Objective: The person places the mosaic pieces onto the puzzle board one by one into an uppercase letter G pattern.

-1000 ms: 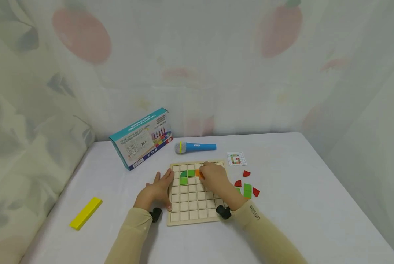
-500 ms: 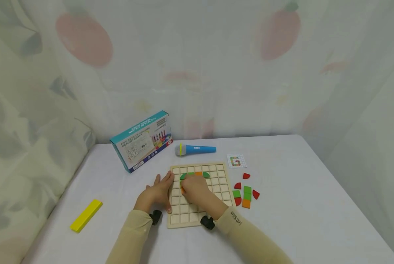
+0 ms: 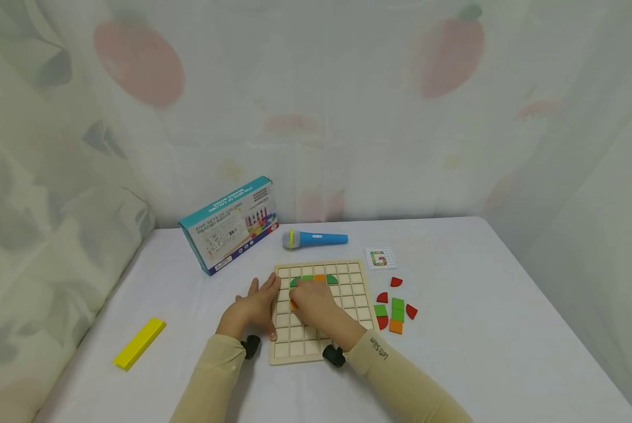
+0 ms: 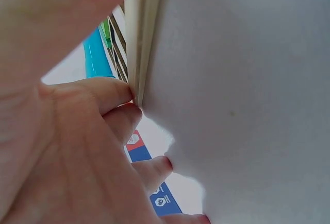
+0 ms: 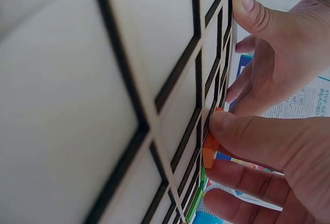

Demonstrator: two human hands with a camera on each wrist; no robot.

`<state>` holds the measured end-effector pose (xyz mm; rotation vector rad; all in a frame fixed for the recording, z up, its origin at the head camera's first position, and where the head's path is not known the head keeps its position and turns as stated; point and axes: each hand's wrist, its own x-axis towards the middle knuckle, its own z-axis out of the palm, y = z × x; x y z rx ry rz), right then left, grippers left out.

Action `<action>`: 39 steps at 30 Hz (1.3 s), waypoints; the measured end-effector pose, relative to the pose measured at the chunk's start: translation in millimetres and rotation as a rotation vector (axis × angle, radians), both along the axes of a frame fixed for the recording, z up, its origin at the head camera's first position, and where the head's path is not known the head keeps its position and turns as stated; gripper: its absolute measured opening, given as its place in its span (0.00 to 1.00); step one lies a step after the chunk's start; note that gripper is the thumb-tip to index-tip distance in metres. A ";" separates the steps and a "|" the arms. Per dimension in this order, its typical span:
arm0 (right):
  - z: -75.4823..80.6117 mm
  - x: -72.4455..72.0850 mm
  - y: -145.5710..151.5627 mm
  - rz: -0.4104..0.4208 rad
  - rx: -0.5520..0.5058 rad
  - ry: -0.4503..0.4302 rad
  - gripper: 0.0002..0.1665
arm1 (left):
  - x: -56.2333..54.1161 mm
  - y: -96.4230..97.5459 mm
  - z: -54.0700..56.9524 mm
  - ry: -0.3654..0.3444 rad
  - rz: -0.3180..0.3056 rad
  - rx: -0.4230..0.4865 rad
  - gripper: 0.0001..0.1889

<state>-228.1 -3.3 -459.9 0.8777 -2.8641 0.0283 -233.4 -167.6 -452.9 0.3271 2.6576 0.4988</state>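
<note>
My right hand (image 3: pixel 316 301) is over the upper left part of a wooden grid board (image 3: pixel 297 349). In the right wrist view its thumb and forefinger pinch an orange square tile (image 5: pixel 209 151) right at the grid. A row near the board's top holds a dark green quarter-circle tile (image 3: pixel 296 282), a green square tile (image 3: pixel 307 277), an orange tile (image 3: pixel 320 278) and another dark green quarter-circle tile (image 3: pixel 332 279). My left hand (image 3: pixel 252 308) lies along the board's left edge, fingers spread, fingertips against the rim in the left wrist view.
Right of the board lie red quarter-circle tiles (image 3: pixel 411 311), green squares (image 3: pixel 397 309) and an orange square (image 3: pixel 396 326). A pattern card (image 3: pixel 380 258) sits beyond them. Behind the board are a blue toy microphone (image 3: pixel 316 239) and a box (image 3: pixel 231 226). A yellow bar (image 3: pixel 139 343) lies far left.
My right hand has moved left across the board from the right end of the tile row, uncovering the dark green quarter-circle there. It is almost still since half a second ago. My left hand stays put.
</note>
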 end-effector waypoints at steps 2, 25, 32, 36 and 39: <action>-0.3 0.3 0.8 0.001 0.005 0.007 0.03 | -0.1 0.7 0.0 0.000 -0.002 0.000 0.68; 19.4 -2.1 48.7 -0.076 -0.107 -0.092 0.16 | -4.2 5.0 0.6 -0.023 0.012 -0.017 0.69; 13.4 -1.0 78.9 -0.117 -0.161 -0.089 0.15 | -5.7 4.8 -2.0 -0.024 0.005 -0.024 0.69; 13.1 1.4 107.8 -0.181 -0.204 -0.104 0.16 | -6.2 2.4 -3.7 -0.020 0.009 -0.019 0.69; 12.4 3.0 131.2 -0.236 -0.227 -0.105 0.17 | -6.7 -0.5 -4.4 -0.015 0.011 -0.020 0.70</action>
